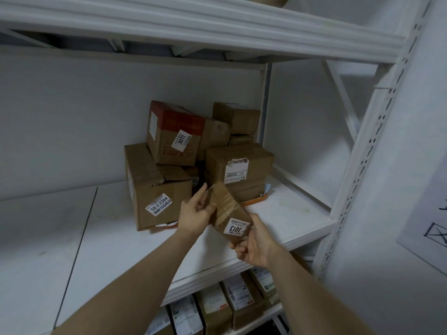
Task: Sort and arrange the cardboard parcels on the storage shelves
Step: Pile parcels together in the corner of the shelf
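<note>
A small taped cardboard parcel (227, 211) with a label reading 3013 is held tilted above the white shelf (290, 213), in front of a pile of parcels. My left hand (196, 213) grips its upper left side. My right hand (256, 245) holds its lower end, fingers curled under it. Behind stand a brown box labelled 56-3-3304 (154, 194), a red-topped box labelled 3011 (174, 136), and a box with a white shipping label (239, 168). More brown parcels (235, 117) are stacked at the back corner.
An orange-edged flat item (256, 200) lies under the right box. The shelf below holds a row of upright parcels (217, 308). A white perforated upright post (362, 165) stands at the right, and the upper shelf beam (193, 22) is overhead. A paper sheet (430, 213) hangs at far right.
</note>
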Tool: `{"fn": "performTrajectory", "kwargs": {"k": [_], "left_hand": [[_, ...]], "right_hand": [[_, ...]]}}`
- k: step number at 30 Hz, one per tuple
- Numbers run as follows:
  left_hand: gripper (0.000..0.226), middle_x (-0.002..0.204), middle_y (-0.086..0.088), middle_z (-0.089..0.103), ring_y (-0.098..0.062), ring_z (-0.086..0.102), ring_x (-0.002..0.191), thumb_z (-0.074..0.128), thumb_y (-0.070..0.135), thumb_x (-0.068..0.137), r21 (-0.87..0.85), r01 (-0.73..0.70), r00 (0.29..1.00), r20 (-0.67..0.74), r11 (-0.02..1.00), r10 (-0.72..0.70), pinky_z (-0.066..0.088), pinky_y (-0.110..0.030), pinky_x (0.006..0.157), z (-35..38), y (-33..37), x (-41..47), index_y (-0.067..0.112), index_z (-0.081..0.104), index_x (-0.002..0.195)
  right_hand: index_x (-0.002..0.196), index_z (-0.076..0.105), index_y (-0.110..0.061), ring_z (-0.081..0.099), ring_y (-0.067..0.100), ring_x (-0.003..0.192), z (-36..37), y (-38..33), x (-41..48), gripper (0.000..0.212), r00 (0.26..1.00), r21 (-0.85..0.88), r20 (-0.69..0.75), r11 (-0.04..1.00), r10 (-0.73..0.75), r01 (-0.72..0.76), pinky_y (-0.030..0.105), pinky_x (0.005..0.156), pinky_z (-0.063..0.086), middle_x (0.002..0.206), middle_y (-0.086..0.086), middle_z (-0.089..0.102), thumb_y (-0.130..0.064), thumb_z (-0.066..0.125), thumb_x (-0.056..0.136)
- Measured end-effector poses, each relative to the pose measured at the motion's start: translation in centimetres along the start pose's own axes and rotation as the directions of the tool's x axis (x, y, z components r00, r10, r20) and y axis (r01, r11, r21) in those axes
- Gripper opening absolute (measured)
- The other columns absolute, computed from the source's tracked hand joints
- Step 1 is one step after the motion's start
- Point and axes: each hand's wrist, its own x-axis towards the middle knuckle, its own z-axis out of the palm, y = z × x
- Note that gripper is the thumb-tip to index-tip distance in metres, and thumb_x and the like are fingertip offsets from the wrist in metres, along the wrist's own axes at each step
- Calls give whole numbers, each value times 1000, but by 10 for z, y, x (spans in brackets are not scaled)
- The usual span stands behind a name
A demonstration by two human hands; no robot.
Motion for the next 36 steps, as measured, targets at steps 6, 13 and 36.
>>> {"fn": "performTrajectory", "kwargs": {"k": [6,13,36], "left_hand": [[104,150,-6,31,-31,42,130,66,79,56,240,153,986,28,959,-164,45,-46,101,6,5,-5,29,39,143],[55,105,-17,65,-31,65,93,66,50,79,-146,476,877,0,867,-481,59,-38,62,-11,10,-15,9,60,115],[49,83,-5,72,-22,59,86,57,61,81,-345,393,918,199,852,-342,46,-34,72,-42,16,-34,16,63,100]], "right_hand": [[97,65,-10,30,12,44,5,-7,-4,88,998,-195,-68,981,-3,-10,20,39,29,60,9,53,-89,35,72],[107,66,-24,28,11,42,-1,-17,-15,72,986,-203,-18,966,-166,159,21,38,21,55,9,51,-78,23,86],[136,38,-29,47,22,122,36,-5,-14,98,823,-544,4,689,-569,479,38,102,47,139,6,39,-3,84,54]]}}
